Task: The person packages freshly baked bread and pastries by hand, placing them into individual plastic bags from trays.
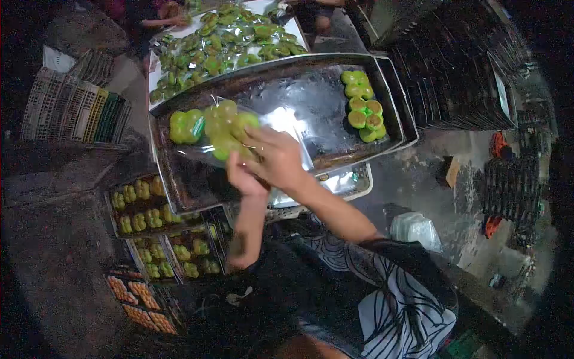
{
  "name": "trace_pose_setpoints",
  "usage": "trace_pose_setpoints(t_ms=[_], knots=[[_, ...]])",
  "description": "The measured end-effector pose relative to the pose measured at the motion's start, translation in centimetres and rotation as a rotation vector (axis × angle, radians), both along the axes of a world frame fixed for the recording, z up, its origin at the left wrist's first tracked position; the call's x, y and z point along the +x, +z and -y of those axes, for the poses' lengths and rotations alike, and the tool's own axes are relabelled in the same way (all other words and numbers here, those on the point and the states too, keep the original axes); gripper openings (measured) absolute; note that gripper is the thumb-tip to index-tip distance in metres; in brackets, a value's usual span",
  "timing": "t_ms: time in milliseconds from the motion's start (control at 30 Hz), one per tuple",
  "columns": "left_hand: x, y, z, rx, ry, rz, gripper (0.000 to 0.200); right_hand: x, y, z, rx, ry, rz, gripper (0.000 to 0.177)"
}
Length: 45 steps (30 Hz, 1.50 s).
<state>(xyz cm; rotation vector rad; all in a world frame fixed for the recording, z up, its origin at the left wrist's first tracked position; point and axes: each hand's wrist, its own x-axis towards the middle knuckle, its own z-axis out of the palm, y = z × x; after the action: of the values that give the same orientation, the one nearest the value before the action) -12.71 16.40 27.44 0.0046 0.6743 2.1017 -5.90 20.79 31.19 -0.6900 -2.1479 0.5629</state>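
A clear plastic bag with green lobed buns [224, 122] is held above the left part of a large dark metal tray [263, 99]. My right hand [278, 157] is closed on the near right side of the bag. My left hand [246, 179] grips its lower edge, close under the right. Both hands are smeared by motion, and some fingertips are hidden. Just left of the bag, another cluster of green buns [186, 126] lies in the tray, with a shiny wrapper on it. More green buns [365, 107], some with brown undersides up, sit at the tray's right end.
Many bagged green buns [227, 42] cover a white table beyond the tray. Another person's hand [176, 18] shows at the far left. Trays of buns [143, 197] stand at lower left. Stacked dark trays [454, 72] rise at right; plastic bags [344, 182] lie in a nearby basket.
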Motion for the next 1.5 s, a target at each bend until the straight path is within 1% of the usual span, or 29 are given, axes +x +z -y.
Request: trace_pose_setpoints(t_ms=[67,100,167,267,300,367,400,433,500,533,567,600,633,667,833,867,933,967,1033,1067,1100,1167,1200,1233,1267,1300,1367,1467,1500], knots=[[0.8,0.4,0.1,-0.29,0.011,0.101,0.046,-0.6,-0.3,-0.5,-0.134,0.008,-0.069,0.037],[0.3,0.2,0.5,-0.295,0.008,0.103,0.046,0.0,-0.5,0.1,-0.139,0.005,-0.068,0.037],[-0.8,-0.5,2.0,-0.2,-0.302,0.198,0.04,2.0,-1.2,2.1,-0.438,-0.168,-0.392,0.043],[2.6,-4.9,3.8,-0.498,-0.488,-0.23,0.05,3.1,-5.8,-2.6,-0.562,0.002,0.119,0.024],[3.3,-5.1,3.7,-0.652,-0.524,-0.437,0.054,2.2,-6.2,-5.1,-0.531,-0.118,0.12,0.025],[3.4,-6.9,4.2,-0.732,-0.758,-1.821,0.062,-1.1,-3.9,-9.6,-0.33,-0.276,0.018,0.023],[3.5,-10.1,4.3,-0.662,-0.53,-2.353,0.052,-2.6,-2.1,-10.8,-0.351,-0.246,0.067,0.025],[3.3,-10.3,4.3,-0.67,-0.53,-2.346,0.052,-3.9,-4.0,-12.0,-0.301,-0.157,0.017,0.035],[1.7,-9.7,4.2,-0.764,-1.283,-2.119,0.032,-3.5,-5.9,-9.6,0.046,-0.113,-0.004,0.043],[0.9,-9.0,4.4,-0.763,-1.171,-2.127,0.018,-0.7,-6.7,-6.7,-0.192,0.056,0.043,0.04],[-0.1,-7.6,4.5,-0.765,-1.171,-2.124,0.018,2.0,-5.4,-4.3,-0.721,0.229,0.445,0.034],[-1.2,-6.4,4.6,-0.741,-1.093,-1.886,0.015,4.9,-6.7,-0.8,-0.877,0.294,0.341,0.046],[-2.0,-6.0,4.7,-0.715,-1.009,-1.649,0.013,6.8,-8.9,2.0,-0.955,0.338,0.593,0.04],[-2.3,-7.2,4.8,-0.762,-0.974,-1.472,0.01,7.8,-9.4,4.3,-0.87,0.242,0.487,0.036],[0.3,-5.3,3.2,-0.481,-0.564,-1.349,0.013,7.1,-10.2,3.7,-0.767,-0.141,0.387,0.028],[0.8,-3.7,2.9,-0.542,-0.469,-1.354,0.012,7.2,-10.3,2.0,-1.332,0.01,0.092,0.029],[1.3,-3.0,3.4,-0.589,-0.478,-1.266,0.02,5.2,-8.7,-1.1,-1.705,0.056,-0.314,0.036],[1.2,-3.9,3.2,-0.595,-0.47,-1.258,0.02,2.7,-7.2,-2.1,-1.531,-0.053,-0.376,0.04],[0.1,-5.9,2.1,-0.378,-0.067,-0.794,0.038,-1.3,-7.2,-1.7,-1.495,0.236,-0.955,0.051],[-1.0,-5.6,2.2,-0.211,-0.049,-0.18,0.048,-2.4,-7.0,-0.7,-1.754,0.404,-1.073,0.049],[-3.5,-5.8,2.7,-0.168,-0.134,0.248,0.043,-3.4,-7.0,0.2,-2.017,0.576,-1.181,0.048],[-8.2,-6.5,3.9,-0.11,-0.148,0.046,0.037,-5.4,-9.1,0.9,-2.113,0.551,-0.694,0.047],[-9.7,-6.4,3.9,-0.172,0.065,0.063,0.036,-6.4,-7.8,-1.6,-1.76,0.618,-0.141,0.053],[-10.9,-6.4,4.2,-0.234,0.273,0.078,0.035,-8.6,-12.9,-4.3,-0.945,0.779,0.156,0.068],[-12.6,-6.8,5.3,-0.341,0.388,-0.007,0.036,-10.4,-15.1,-5.8,-0.398,0.484,0.248,0.084],[-13.3,-5.5,5.3,-0.391,0.576,-0.023,0.037,-11.4,-12.6,-8.4,0.372,0.253,0.582,0.087],[-14.8,-4.9,7.7,-0.092,0.397,-0.008,0.055,-13.2,-15.4,-10.2,0.456,0.427,0.668,0.078],[-16.5,-4.8,9.7,0.085,0.496,0.237,0.054,-14.8,-14.8,-6.9,-0.361,0.108,0.349,0.06],[-16.5,-4.0,9.6,0.093,0.504,0.231,0.054,-13.2,-11.8,-4.3,-0.168,0.048,0.308,0.059]])
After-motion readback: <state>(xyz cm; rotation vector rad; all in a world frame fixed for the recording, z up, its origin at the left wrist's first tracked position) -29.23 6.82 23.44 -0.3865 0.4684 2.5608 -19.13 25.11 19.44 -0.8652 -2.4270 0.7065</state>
